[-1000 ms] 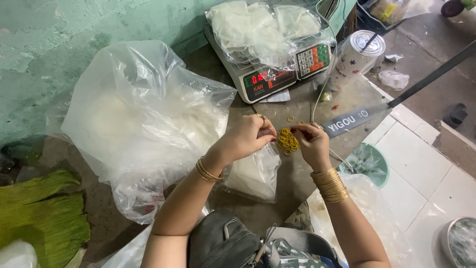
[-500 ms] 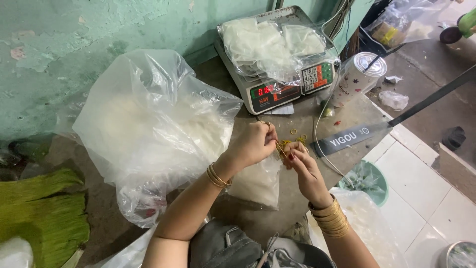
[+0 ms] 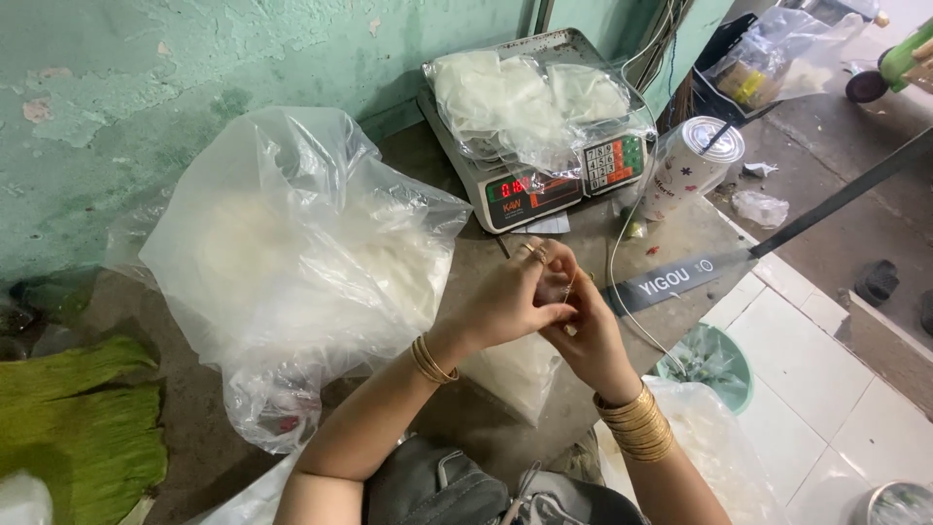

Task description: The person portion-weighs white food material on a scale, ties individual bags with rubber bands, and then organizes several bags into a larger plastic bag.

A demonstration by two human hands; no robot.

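Two hands pinching by one scale

The left hand [image 3: 505, 301] and right hand [image 3: 583, 335] are meeting, fingers closing narrowly on one thin yellowish band [image 3: 569, 285] just before the scale [image 3: 544, 190]; one big clear bag [image 3: 292, 262] is sitting left of it, one white cup [image 3: 685, 170] right.

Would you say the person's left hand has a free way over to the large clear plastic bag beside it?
Probably yes. The left hand is pressed against the right hand over the table, and the large clear plastic bag lies just to its left with nothing between them.
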